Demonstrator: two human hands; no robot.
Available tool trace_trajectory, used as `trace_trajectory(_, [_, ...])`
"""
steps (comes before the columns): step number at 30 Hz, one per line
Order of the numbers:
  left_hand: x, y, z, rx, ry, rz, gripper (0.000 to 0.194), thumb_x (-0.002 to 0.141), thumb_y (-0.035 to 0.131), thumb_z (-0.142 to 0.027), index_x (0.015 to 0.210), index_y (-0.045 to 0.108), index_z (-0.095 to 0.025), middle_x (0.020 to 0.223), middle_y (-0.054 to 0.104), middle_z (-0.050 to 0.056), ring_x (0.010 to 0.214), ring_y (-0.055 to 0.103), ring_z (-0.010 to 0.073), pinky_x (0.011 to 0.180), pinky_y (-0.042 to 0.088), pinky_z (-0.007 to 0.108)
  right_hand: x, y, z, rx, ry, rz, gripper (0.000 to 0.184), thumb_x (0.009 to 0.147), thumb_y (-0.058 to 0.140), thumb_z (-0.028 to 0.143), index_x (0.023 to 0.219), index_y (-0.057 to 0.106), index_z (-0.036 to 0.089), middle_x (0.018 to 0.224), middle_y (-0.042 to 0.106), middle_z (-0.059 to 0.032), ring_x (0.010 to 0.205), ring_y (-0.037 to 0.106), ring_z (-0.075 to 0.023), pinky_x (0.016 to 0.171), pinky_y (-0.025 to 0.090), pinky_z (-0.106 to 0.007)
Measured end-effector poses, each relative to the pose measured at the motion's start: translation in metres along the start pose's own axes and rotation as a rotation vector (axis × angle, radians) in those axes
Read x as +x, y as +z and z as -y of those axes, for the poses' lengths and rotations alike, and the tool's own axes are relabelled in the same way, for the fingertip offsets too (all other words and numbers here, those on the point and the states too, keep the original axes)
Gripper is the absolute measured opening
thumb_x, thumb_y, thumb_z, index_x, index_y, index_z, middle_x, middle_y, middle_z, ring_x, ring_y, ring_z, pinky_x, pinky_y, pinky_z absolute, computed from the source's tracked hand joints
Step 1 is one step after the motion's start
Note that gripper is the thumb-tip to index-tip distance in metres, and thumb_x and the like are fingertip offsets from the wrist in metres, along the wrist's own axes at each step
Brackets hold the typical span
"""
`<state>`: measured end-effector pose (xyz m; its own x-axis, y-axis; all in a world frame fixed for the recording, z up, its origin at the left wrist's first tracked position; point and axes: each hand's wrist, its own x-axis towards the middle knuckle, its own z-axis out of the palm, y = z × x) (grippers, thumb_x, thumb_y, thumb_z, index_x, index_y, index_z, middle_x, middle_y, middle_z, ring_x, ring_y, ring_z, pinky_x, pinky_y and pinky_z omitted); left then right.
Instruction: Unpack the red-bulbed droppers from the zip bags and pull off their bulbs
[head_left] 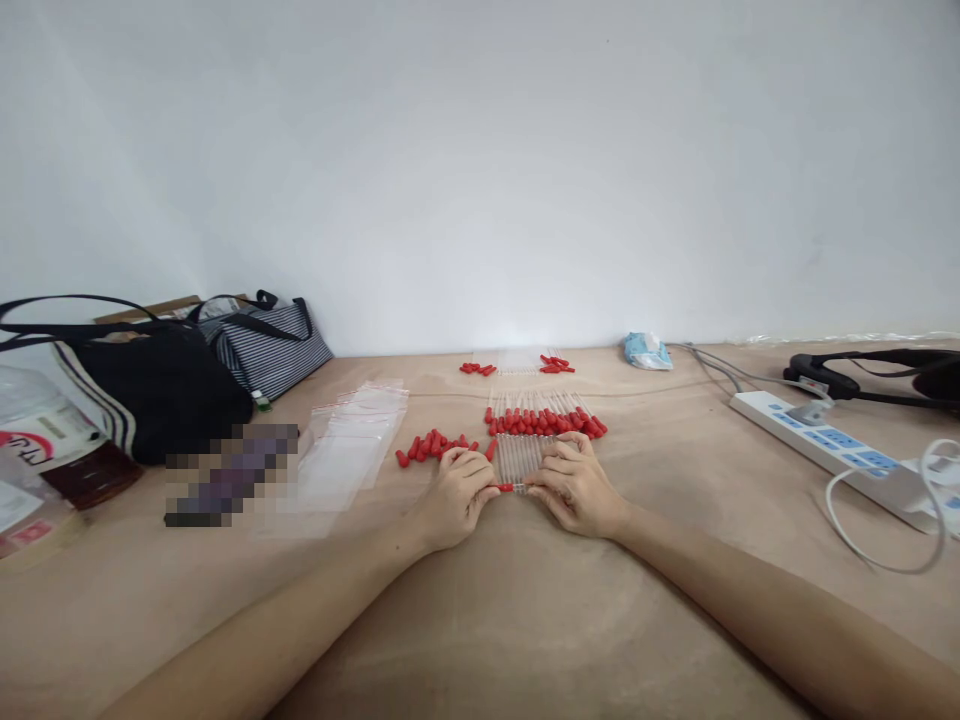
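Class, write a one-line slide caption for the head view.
Left hand at a red cap, right hand close beside it, with a row of clear tubes just beyond.

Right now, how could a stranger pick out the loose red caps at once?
On the brown table, find the person's left hand. Just beyond it, stretching to its left, lies a scattered cluster of red caps. Unlike the red-tipped tubes to the right, bunched in a row, these lie strewn with no tubes showing on them.
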<state>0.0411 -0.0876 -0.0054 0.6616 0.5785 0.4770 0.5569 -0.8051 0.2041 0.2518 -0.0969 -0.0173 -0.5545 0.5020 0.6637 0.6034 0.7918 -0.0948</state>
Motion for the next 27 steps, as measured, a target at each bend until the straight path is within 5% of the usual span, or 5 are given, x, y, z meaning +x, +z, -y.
trace_trajectory(9, [-0.006,-0.003,0.007,-0.1,-0.056,-0.142,0.016,0.086,0.04,-0.021,0.079,0.055,-0.018,0.082,0.056,0.004,0.081,0.052,0.015,0.076,0.042,0.03,-0.007,0.0,-0.008,0.011,0.103,-0.066,0.016,0.081,0.046,0.022,0.084,0.061,0.019,0.069,0.058,-0.0025,0.071,0.049,-0.0152,0.076,0.035,-0.037])
trace_trajectory(15, [-0.002,-0.014,0.028,0.027,-0.315,-0.317,0.021,0.081,0.042,-0.017,0.096,0.057,-0.018,0.088,0.053,0.005,0.078,0.054,0.0144,0.071,0.046,0.028,-0.007,0.017,-0.017,0.103,0.22,-0.093,0.035,0.079,0.037,0.01,0.109,0.054,0.019,0.086,0.053,-0.0073,0.074,0.053,-0.0145,0.064,0.046,-0.028])
trace_trajectory(22, [0.013,-0.017,0.046,0.118,-0.454,-0.2,0.009,0.072,0.053,-0.021,0.08,0.055,-0.017,0.073,0.06,0.001,0.065,0.056,0.0148,0.063,0.045,0.028,-0.004,0.022,-0.022,0.104,0.287,-0.179,0.017,0.076,0.041,0.01,0.078,0.055,0.018,0.079,0.054,-0.0054,0.071,0.055,-0.0142,0.063,0.048,-0.027])
trace_trajectory(27, [0.023,-0.024,0.039,0.128,-0.514,-0.146,0.021,0.074,0.051,-0.038,0.075,0.057,-0.018,0.069,0.061,0.002,0.066,0.056,0.016,0.065,0.044,0.028,-0.002,0.017,-0.016,0.126,0.216,-0.087,0.015,0.08,0.046,0.019,0.087,0.059,0.017,0.088,0.056,-0.0081,0.078,0.056,-0.0155,0.071,0.048,-0.029])
